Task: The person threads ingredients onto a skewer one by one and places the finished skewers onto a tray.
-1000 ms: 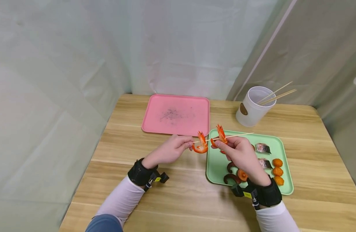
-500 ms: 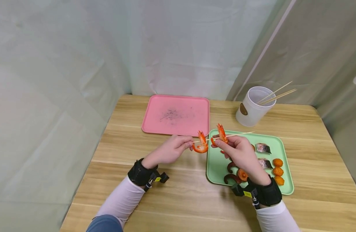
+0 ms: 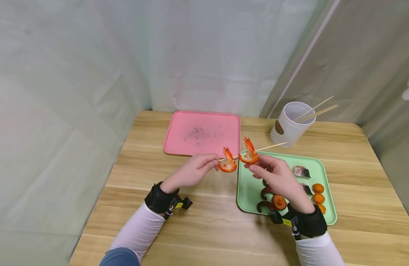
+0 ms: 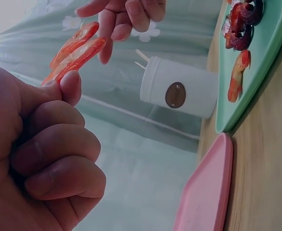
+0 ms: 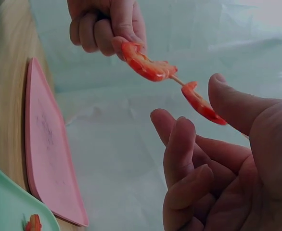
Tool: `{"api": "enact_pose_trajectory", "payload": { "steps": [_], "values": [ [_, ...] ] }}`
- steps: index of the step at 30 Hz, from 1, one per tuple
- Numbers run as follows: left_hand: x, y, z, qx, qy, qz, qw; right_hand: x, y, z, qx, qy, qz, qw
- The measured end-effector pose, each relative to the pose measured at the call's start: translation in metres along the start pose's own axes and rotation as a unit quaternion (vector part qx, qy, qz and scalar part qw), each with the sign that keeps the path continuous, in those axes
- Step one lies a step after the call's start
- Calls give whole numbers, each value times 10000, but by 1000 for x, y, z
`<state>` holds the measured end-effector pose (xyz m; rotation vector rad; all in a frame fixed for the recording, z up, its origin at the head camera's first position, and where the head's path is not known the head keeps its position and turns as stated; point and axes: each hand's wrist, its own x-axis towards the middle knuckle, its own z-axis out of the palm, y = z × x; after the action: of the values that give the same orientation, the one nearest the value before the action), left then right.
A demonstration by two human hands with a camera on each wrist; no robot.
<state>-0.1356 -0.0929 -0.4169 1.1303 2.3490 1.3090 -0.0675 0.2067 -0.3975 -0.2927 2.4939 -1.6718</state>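
Thumb and forefinger of my left hand (image 3: 194, 170) pinch one end of a thin wooden skewer (image 3: 272, 146). It carries two orange-red shrimp: a nearer shrimp (image 3: 230, 161) beside the left fingertips and a farther shrimp (image 3: 252, 153) towards the middle. The skewer's other end tilts up to the right, above a green tray (image 3: 247, 201). My right hand (image 3: 279, 175) is just below and right of the farther shrimp. In the right wrist view, its thumb (image 5: 235, 103) and fingers (image 5: 179, 149) stand apart, with no grip on the farther shrimp (image 5: 203, 106).
The tray holds dark curled tentacles (image 3: 266, 205), a round brown-orange piece (image 3: 279, 202), silver-skinned fish pieces (image 3: 301, 171), orange balls (image 3: 318, 188) and a shrimp (image 4: 238, 77). Behind stand a pink tray (image 3: 204, 129) and a white bucket (image 3: 287, 129) with several skewers.
My right fingers have let go of the farther shrimp and spread apart. The skewer's free end has tilted upwards, and the left hand has shifted slightly left, still pinching it.
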Motion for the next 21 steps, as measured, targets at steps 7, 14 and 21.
{"api": "enact_pose_trajectory", "payload": {
  "steps": [7,14,21],
  "values": [
    [-2,-3,-4,-64,89,-34,9999,-1,-1,-7,3,7,6,10000],
    [-2,-4,-8,-57,235,-27,9997,-2,0,-11,-231,121,139,9996],
    [-2,-4,-11,-56,347,18,9994,3,7,-14,-1004,309,122,9944]
  ]
}}
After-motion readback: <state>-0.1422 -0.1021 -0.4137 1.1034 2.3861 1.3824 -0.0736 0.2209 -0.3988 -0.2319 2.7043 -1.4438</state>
